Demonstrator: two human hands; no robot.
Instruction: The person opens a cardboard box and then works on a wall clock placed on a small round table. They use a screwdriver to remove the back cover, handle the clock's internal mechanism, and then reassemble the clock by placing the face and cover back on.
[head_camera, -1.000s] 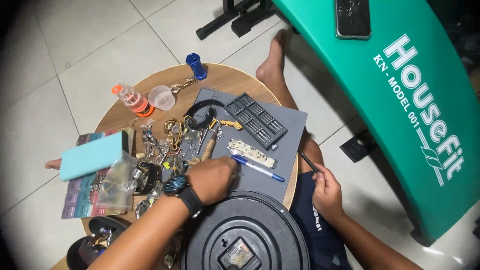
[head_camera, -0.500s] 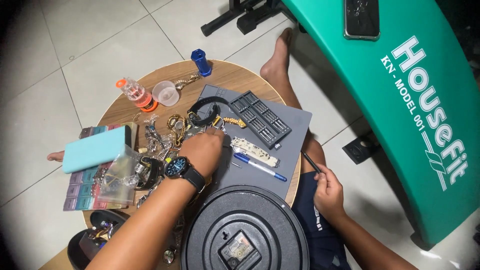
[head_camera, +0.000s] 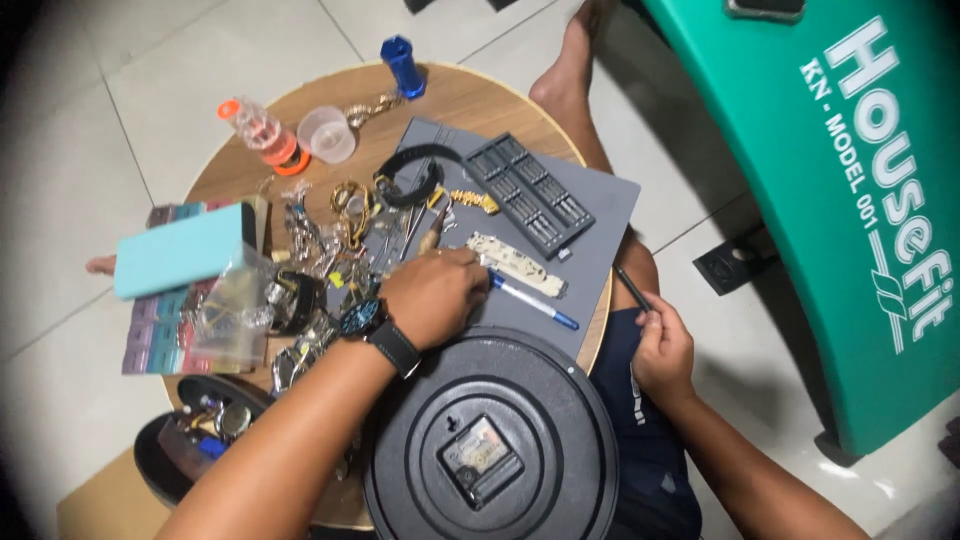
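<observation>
My left hand (head_camera: 435, 295), with a black wristwatch (head_camera: 375, 330) on it, rests knuckles-up on the grey mat (head_camera: 590, 230). Its fingers are curled down beside the white end of a blue pen (head_camera: 535, 302) and a pale patterned strip (head_camera: 515, 265). The fingertips are hidden, so I cannot see whether they pinch anything. My right hand (head_camera: 660, 345) lies off the table over my thigh and grips a thin dark tool (head_camera: 633, 288). A large round black clock back (head_camera: 560, 420) with its square movement (head_camera: 480, 460) lies face down just below my left hand.
On the round wooden table (head_camera: 470, 100): a black compartment tray (head_camera: 530, 190), a black watch strap (head_camera: 410, 175), a gold band (head_camera: 470, 200), a heap of watches and parts (head_camera: 320, 250), a teal box (head_camera: 180, 250), a clear cup (head_camera: 328, 133), an orange-based bottle (head_camera: 262, 135), a blue bottle (head_camera: 403, 65). A green bench (head_camera: 830, 180) stands at the right.
My left hand has moved up from the clock's edge onto the mat, by the pen. The right hand keeps hold of its tool at my thigh. The view has shifted closer.
</observation>
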